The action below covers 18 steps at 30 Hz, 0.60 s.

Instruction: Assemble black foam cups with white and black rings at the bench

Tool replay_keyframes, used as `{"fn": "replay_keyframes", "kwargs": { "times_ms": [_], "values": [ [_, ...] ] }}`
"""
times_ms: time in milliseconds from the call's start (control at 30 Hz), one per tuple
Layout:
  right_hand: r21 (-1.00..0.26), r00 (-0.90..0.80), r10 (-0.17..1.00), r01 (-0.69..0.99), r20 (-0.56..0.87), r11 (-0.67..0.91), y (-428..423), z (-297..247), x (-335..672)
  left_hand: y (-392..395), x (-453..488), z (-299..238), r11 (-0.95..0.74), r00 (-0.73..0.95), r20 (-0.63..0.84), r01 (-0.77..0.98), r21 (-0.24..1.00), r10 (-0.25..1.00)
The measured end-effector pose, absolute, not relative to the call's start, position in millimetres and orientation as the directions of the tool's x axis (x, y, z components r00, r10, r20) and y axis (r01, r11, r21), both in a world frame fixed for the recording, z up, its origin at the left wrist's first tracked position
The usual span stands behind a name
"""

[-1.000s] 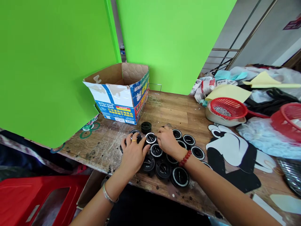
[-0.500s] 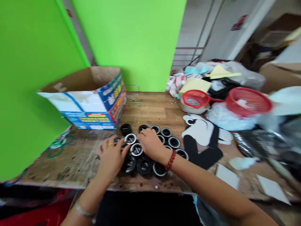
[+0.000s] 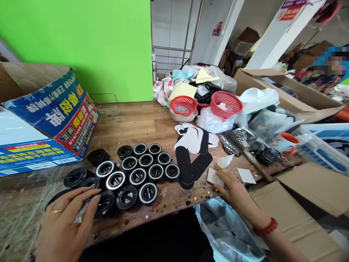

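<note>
My left hand (image 3: 67, 222) is at the left end of a group of black round pieces (image 3: 147, 193). Its fingers stretch over the nearest pieces, with the thumb held apart from them; what lies beneath the palm is hidden. Many of the pieces have a pale ring on top and a bar across the middle. My right hand (image 3: 234, 191) reaches to a white square card (image 3: 214, 177) near the table's front edge. Its fingers and thumb are apart at the card's right side, touching it. A second white card (image 3: 246, 175) lies to the right.
A blue and white carton (image 3: 71, 120) stands at the left. Black and white cut-outs (image 3: 192, 140) lie mid-table. Beyond them are red baskets (image 3: 226, 104), and an orange-rimmed mug (image 3: 285, 142) is farther right. A lined bin (image 3: 226, 229) sits below the edge, near cardboard flaps (image 3: 294, 207).
My view has turned right and nearer. My right hand has left the round pieces and moved right to the white card. My left hand has shifted to the group's left end.
</note>
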State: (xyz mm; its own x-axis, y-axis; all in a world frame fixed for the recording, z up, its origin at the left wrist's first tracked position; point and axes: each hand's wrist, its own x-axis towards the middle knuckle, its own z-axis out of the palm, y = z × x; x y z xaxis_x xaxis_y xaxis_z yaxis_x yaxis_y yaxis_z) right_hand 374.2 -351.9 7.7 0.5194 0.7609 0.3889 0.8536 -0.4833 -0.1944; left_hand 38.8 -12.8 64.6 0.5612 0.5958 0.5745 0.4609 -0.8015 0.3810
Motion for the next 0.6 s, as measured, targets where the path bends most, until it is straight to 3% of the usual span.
{"fn": "replay_keyframes", "kwargs": {
  "times_ms": [167, 333, 500, 600],
  "values": [
    [-0.184, 0.539, 0.731, 0.839, 0.418, -0.513, -372, 23, 380, -29, 58, 83, -0.825, 0.606, 0.562, 0.454, 0.336, 0.563],
    [-0.014, 0.594, 0.66, 0.748, 0.46, -0.664, -402, 42, 405, -29, 57, 82, -0.818, 0.631, 0.521, 0.45, 0.358, 0.575],
    [-0.268, 0.634, 0.731, 0.771, 0.251, -0.577, -363, 28, 386, -30, 61, 82, -0.813, 0.636, 0.507, 0.455, 0.362, 0.582],
    [-0.323, 0.611, 0.773, 0.775, 0.168, -0.543, -335, 17, 373, -31, 62, 86, -0.829, 0.654, 0.51, 0.444, 0.339, 0.559]
  ]
}}
